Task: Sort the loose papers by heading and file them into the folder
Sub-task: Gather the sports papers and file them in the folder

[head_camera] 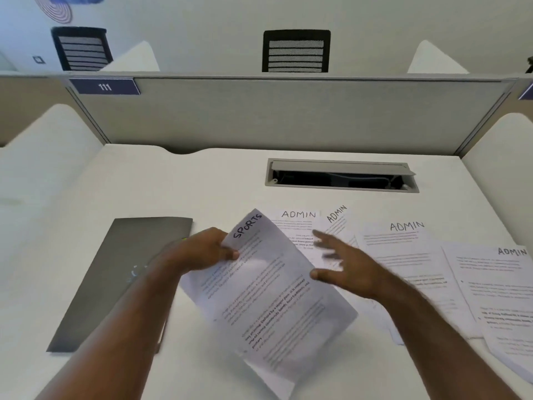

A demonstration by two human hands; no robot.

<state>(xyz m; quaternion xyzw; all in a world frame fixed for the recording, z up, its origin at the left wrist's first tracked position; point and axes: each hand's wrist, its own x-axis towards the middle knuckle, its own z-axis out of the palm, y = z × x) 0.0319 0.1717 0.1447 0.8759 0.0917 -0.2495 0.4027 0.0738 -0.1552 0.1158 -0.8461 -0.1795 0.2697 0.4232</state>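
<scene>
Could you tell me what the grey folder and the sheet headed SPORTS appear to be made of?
The folder looks like stiff card or thin plastic with a matt dark grey finish: it lies flat and shows only a dull sheen. The SPORTS sheet, pinched by the left hand, looks like ordinary white printer paper: thin, bending in the grip, with printed lines.

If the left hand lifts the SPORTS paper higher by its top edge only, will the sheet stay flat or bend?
It will probably bend. The SPORTS paper is thin, and the left hand pinches it only near the heading, so the long free end likely droops. It looks light, so it may flutter. The open right hand beside it could support it.
</scene>
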